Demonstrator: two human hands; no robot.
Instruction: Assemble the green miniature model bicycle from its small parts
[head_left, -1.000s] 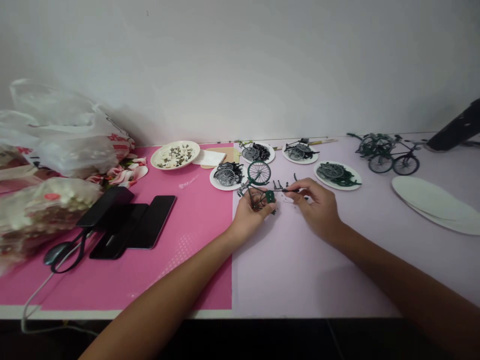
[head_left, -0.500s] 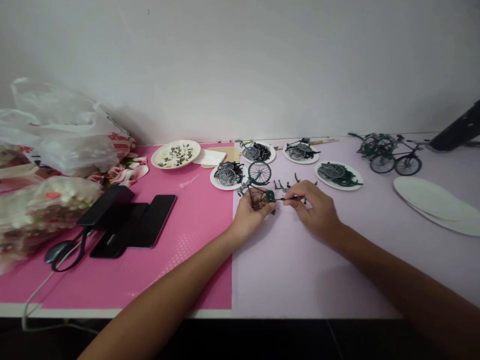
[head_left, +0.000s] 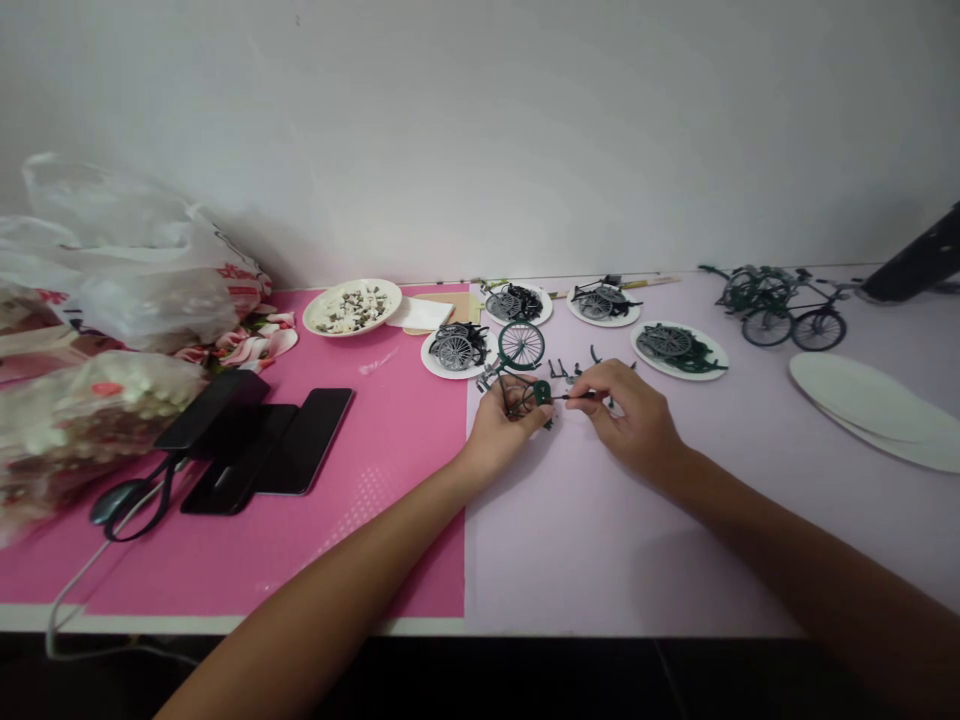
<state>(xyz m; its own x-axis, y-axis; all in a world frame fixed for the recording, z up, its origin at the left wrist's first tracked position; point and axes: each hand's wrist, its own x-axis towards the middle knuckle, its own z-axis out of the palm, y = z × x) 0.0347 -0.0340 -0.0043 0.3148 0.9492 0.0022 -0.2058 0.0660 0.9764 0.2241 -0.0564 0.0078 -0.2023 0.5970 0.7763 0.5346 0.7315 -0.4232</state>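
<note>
My left hand (head_left: pixel 504 432) is closed around a dark green model bicycle (head_left: pixel 521 345), with one spoked wheel standing up beyond the fingers. A green chain-guard-like piece (head_left: pixel 541 392) shows by my left thumb; part of the frame is hidden by the fingers. In a pinch, my right hand (head_left: pixel 628 412) holds a thin dark screwdriver-like tool (head_left: pixel 562 398). The tool points left, its tip at or very near the green piece; contact is too small to confirm. Small loose bicycle parts (head_left: pixel 556 369) lie just beyond my hands.
Plates of bicycle parts (head_left: pixel 679 372) stand along the back. Assembled model bicycles (head_left: pixel 819 328) are at the back right, near stacked white plates (head_left: pixel 862 395). A bowl of small pieces (head_left: pixel 321 325), phones (head_left: pixel 306 440), a black device (head_left: pixel 214 405) and plastic bags (head_left: pixel 142 265) occupy the left.
</note>
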